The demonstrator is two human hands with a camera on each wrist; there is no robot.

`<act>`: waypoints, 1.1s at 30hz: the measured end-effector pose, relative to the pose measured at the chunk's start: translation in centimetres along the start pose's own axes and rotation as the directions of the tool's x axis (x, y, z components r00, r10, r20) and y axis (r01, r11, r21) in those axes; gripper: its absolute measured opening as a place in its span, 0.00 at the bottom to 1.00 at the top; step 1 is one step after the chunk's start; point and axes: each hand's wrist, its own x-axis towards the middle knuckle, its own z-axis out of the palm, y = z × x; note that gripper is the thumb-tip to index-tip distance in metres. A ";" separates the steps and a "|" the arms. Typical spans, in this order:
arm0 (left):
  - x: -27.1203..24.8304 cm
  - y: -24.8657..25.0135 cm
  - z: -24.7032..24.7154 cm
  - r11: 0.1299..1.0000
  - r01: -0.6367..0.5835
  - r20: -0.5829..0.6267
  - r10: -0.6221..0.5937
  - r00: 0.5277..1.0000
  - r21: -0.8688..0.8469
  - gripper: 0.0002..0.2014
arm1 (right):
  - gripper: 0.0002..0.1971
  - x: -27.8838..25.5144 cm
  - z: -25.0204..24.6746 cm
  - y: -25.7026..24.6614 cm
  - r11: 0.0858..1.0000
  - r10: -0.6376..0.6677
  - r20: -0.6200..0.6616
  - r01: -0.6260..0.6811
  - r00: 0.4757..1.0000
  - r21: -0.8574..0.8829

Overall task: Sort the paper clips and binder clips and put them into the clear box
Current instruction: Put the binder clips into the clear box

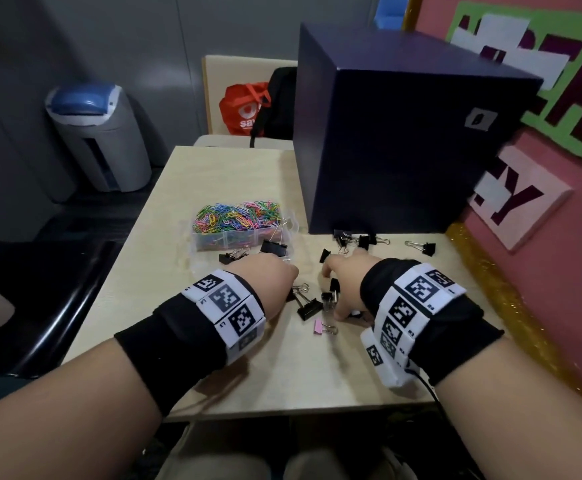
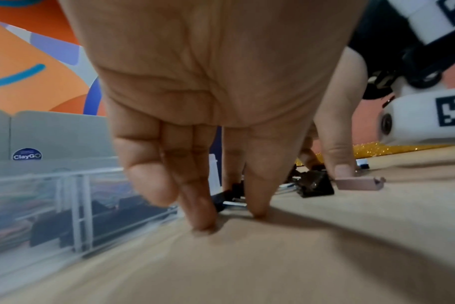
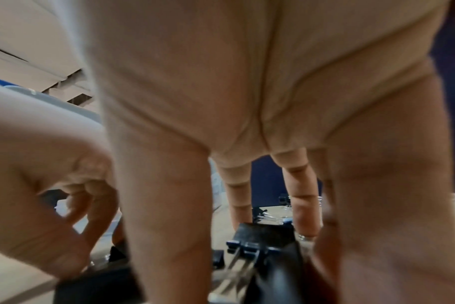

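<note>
The clear box [image 1: 237,221], heaped with colourful paper clips, stands on the table [image 1: 213,358], left of centre. Black binder clips [image 1: 308,308] lie scattered between and beyond my hands, and a pink binder clip [image 1: 319,326] lies nearest me. My left hand [image 1: 270,277] points down, its fingertips [image 2: 203,226] touching the bare tabletop beside the clear box [image 2: 78,205], holding nothing. My right hand [image 1: 343,284] stands with spread fingers [image 3: 164,205] straddling a black binder clip [image 3: 262,236]. Its thumb tip rests by the pink binder clip [image 2: 358,183].
A large dark blue box [image 1: 396,143] stands at the back right of the table, with more black binder clips [image 1: 421,247] along its foot. A gold glitter strip [image 1: 497,289] lines the right edge. A grey bin [image 1: 99,136] stands on the floor to the left.
</note>
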 end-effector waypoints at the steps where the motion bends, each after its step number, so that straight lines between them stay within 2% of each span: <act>1: 0.0 0.0 0.0 1.000 0.003 0.002 -0.003 1.000 0.005 0.15 | 0.34 0.1 0.0 -0.2 1.000 -0.020 -0.016 0.019 1.000 -0.021; 6: 0.0 0.0 -0.4 0.998 -0.004 0.025 0.003 1.000 0.070 0.11 | 0.29 0.9 0.2 -0.5 0.993 -0.084 -0.085 0.076 0.993 -0.086; 12: -0.8 -0.1 -0.5 0.997 0.073 -0.045 -0.072 0.996 0.021 0.12 | 0.26 1.8 0.7 -0.6 0.997 -0.062 -0.185 0.068 0.981 0.030; 16: -1.2 0.0 -0.4 0.998 0.057 -0.071 -0.057 0.996 -0.001 0.13 | 0.25 2.1 0.5 -0.9 0.998 -0.029 -0.216 0.042 0.976 0.052; 21: -1.1 -0.8 0.0 0.999 0.040 -0.052 -0.041 0.998 -0.020 0.08 | 0.25 2.6 0.2 -1.2 0.996 0.025 -0.234 -0.004 0.972 0.088; 23: -1.1 -1.3 0.1 0.998 0.034 -0.057 -0.036 0.998 -0.047 0.09 | 0.24 2.7 0.2 -1.0 0.992 0.019 -0.236 0.012 0.972 0.129; 27: -1.3 -3.0 -0.7 0.978 0.022 -0.184 -0.061 0.981 -0.206 0.07 | 0.22 2.7 -0.6 -1.0 0.976 -0.010 -0.278 0.069 0.960 0.205; 33: -1.3 -6.3 -1.2 0.928 0.079 -0.332 -0.209 0.920 -0.365 0.07 | 0.09 2.2 -2.6 -1.1 0.935 -0.063 -0.389 0.190 0.919 0.298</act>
